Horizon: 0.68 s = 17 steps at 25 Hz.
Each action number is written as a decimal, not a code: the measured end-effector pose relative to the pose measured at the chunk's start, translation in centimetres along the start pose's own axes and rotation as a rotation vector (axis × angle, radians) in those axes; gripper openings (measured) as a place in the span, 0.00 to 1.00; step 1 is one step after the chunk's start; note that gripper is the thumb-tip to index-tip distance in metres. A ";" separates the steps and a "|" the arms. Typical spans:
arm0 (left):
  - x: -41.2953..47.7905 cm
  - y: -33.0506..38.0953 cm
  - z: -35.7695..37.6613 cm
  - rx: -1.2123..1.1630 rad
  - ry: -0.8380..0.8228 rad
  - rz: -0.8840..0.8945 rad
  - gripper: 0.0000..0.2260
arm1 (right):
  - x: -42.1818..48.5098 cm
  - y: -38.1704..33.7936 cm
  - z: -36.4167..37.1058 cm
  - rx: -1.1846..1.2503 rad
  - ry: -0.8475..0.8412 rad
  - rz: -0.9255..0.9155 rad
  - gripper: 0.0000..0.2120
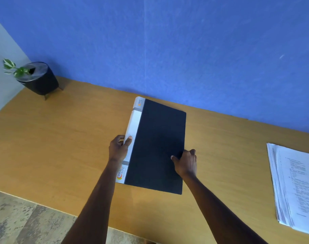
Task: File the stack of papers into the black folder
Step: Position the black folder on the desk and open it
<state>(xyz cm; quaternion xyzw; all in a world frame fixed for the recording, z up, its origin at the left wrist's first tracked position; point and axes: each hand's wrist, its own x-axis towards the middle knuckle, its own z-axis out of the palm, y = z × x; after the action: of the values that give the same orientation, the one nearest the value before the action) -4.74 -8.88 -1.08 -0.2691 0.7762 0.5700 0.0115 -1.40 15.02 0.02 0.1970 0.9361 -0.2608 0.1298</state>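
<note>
The black folder [159, 138] lies closed on the wooden table [62, 138], its white spine facing left. My left hand [119, 148] grips the spine, thumb on top and fingers around the side. My right hand [186, 162] holds the folder's right edge, thumb on the cover and fingers curled under it. The stack of papers [296, 187], white printed sheets slightly fanned, rests on the table at the far right, apart from both hands.
A black pot with a small green plant [38, 78] stands at the table's back left corner. A blue wall [185, 50] runs along the far edge. The table's near edge [44, 207] drops to a patterned floor at the lower left.
</note>
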 end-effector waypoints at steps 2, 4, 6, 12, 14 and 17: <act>-0.8 0.8 0.2 -0.082 -0.028 -0.013 0.13 | -0.1 1.0 -0.8 0.068 0.018 0.007 0.21; -1.9 1.9 0.8 -0.135 -0.057 0.003 0.11 | -0.2 2.4 -1.7 0.225 0.063 0.039 0.17; -3.2 2.9 1.9 -0.174 -0.090 0.013 0.09 | -0.5 4.3 -2.9 0.407 0.144 0.085 0.11; -8.8 3.6 10.0 -0.205 -0.174 0.019 0.04 | -1.3 12.7 -8.0 0.611 0.310 0.215 0.09; -10.6 3.5 13.4 -0.189 -0.212 0.043 0.05 | -1.5 16.2 -9.5 0.615 0.345 0.247 0.10; -13.0 3.0 17.7 -0.140 -0.231 0.070 0.07 | -1.6 20.5 -11.2 0.607 0.371 0.280 0.08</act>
<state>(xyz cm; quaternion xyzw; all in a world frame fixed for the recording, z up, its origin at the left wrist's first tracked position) 0.00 12.76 -0.42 -0.1746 0.7370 0.6500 0.0620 7.43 36.69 0.91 0.3962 0.7881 -0.4656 -0.0720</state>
